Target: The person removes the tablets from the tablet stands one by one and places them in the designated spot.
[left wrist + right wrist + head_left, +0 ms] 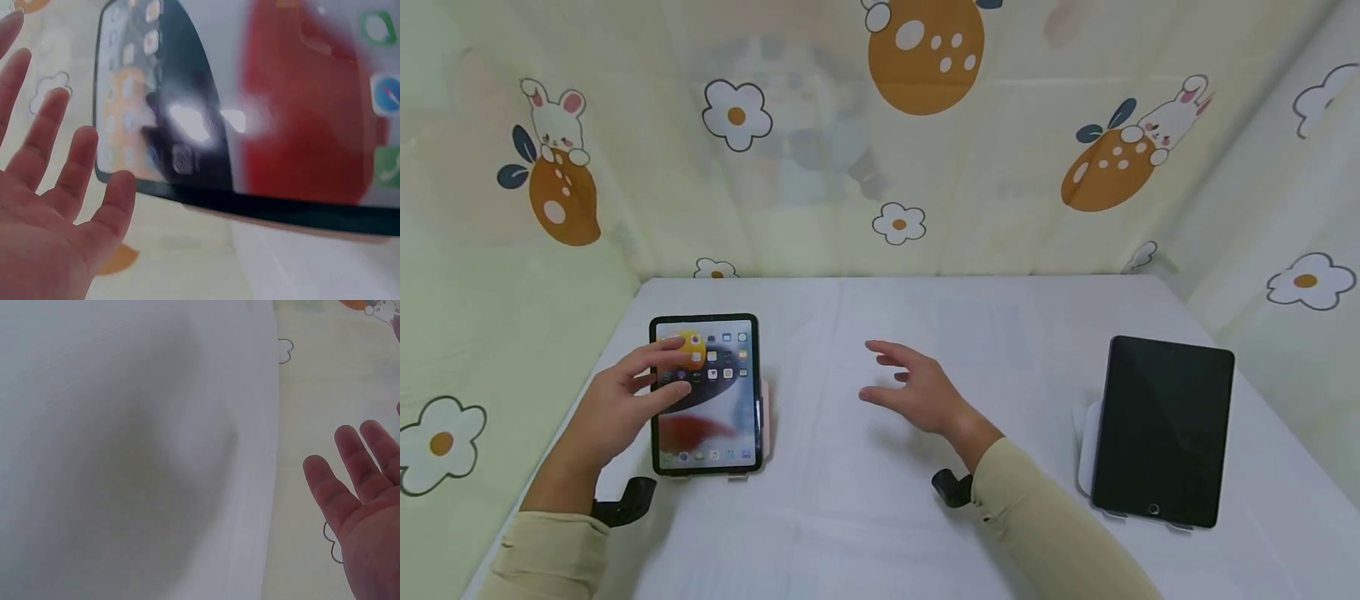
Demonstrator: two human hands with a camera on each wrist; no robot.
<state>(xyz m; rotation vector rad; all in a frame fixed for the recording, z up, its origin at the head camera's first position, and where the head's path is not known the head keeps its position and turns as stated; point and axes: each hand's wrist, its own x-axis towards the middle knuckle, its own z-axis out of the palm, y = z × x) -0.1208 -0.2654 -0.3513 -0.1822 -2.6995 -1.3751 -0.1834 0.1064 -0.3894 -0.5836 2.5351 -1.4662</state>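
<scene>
A tablet (722, 412) with a lit home screen of app icons stands propped up on the left side of the table. In front of its screen is my left hand (613, 408), fingers spread and holding nothing. The left wrist view shows these fingers (75, 165) near one end of the screen; whether any touches the glass I cannot tell. My right hand (925, 396) hovers over the middle of the table, its fingers loosely extended and nothing in them. In the right wrist view several of its fingers (350, 469) appear at the right edge.
A second tablet (1163, 429), its screen dark, leans on a white stand (1088, 450) at the right. Part of a pink stand (765, 417) shows behind the lit tablet. White cloth covers the table (842, 508); a patterned curtain (820, 167) hangs behind it.
</scene>
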